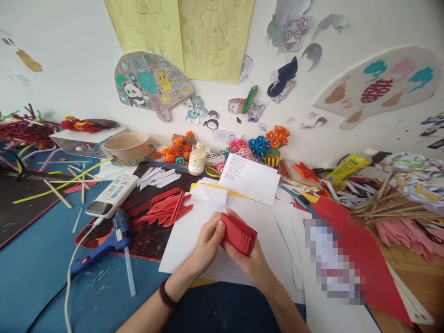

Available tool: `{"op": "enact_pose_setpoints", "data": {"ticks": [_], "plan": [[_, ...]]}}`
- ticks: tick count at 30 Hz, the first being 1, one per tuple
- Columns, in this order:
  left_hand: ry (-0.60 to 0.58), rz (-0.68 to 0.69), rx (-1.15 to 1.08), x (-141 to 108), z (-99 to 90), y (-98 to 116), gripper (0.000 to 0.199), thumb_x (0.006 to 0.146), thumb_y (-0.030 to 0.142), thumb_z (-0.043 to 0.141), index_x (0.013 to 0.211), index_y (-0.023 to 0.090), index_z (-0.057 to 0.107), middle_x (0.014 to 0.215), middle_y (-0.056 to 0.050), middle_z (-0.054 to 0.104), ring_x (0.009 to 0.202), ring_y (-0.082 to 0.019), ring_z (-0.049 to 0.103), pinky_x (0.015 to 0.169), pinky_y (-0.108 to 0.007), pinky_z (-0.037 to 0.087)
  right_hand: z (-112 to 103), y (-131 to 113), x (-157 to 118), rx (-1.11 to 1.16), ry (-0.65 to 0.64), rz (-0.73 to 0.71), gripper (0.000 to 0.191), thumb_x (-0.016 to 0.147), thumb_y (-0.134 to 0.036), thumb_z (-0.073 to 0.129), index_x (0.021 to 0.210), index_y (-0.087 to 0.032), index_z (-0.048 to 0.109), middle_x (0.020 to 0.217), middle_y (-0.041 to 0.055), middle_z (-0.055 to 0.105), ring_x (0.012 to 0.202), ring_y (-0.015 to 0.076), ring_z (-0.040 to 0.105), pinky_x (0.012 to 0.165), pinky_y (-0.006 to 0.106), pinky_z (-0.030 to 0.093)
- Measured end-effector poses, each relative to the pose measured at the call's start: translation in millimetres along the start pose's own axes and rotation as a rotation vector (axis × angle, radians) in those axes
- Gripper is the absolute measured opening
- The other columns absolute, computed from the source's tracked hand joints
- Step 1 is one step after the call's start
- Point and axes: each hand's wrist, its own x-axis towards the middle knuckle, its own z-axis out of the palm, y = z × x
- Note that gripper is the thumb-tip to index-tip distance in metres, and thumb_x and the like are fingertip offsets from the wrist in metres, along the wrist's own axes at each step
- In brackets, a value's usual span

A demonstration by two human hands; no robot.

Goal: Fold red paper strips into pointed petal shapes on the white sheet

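Note:
A thick stack of small red paper pieces is gripped between both hands above white paper sheets. My left hand, with a dark band on its wrist, is closed on the stack's left end, thumb on top. My right hand wraps the stack's lower and right side; some of its fingers are hidden behind the paper. Folded red paper strips lie in a pile to the left of the hands. Beyond them are white paper strips.
A blue glue gun and a white power strip with a cable lie at left. A handwritten sheet, a glue bottle and pipe-cleaner flowers stand near the wall. Red card lies at right.

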Motion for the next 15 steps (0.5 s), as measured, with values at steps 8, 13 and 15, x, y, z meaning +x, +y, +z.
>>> {"op": "enact_pose_setpoints", "data": {"ticks": [8, 13, 15], "plan": [[-0.022, 0.497, 0.578, 2.4, -18.6, 7.8, 0.053, 0.093, 0.011, 0.038, 0.143, 0.028, 0.033, 0.146, -0.009, 0.039, 0.133, -0.024, 0.036, 0.106, -0.041, 0.03, -1.5, 30.9, 9.8, -0.17, 0.145, -0.195, 0.05, 0.083, -0.02, 0.059, 0.13, -0.029, 0.044, 0.126, 0.0055, 0.055, 0.119, 0.0234, 0.052, 0.104, 0.043, 0.041], [-0.284, 0.661, 0.931, 0.1, -24.1, 8.5, 0.07, 0.079, -0.001, 0.033, 0.142, 0.029, 0.038, 0.143, -0.002, 0.047, 0.138, -0.022, 0.032, 0.111, -0.042, 0.019, -2.3, 38.8, 16.2, -0.175, 0.153, -0.146, 0.052, 0.066, -0.011, 0.071, 0.114, -0.025, 0.055, 0.115, 0.0046, 0.06, 0.111, 0.0274, 0.057, 0.095, 0.045, 0.048], [-0.272, 0.631, 0.944, -0.1, -23.4, 11.7, 0.072, 0.077, -0.001, 0.032, 0.144, 0.025, 0.033, 0.145, -0.003, 0.044, 0.139, -0.022, 0.031, 0.112, -0.042, 0.019, -3.2, 35.6, 16.7, -0.164, 0.174, -0.111, 0.049, 0.064, -0.012, 0.071, 0.109, -0.024, 0.056, 0.11, 0.0038, 0.063, 0.106, 0.0271, 0.06, 0.092, 0.044, 0.05]]}}
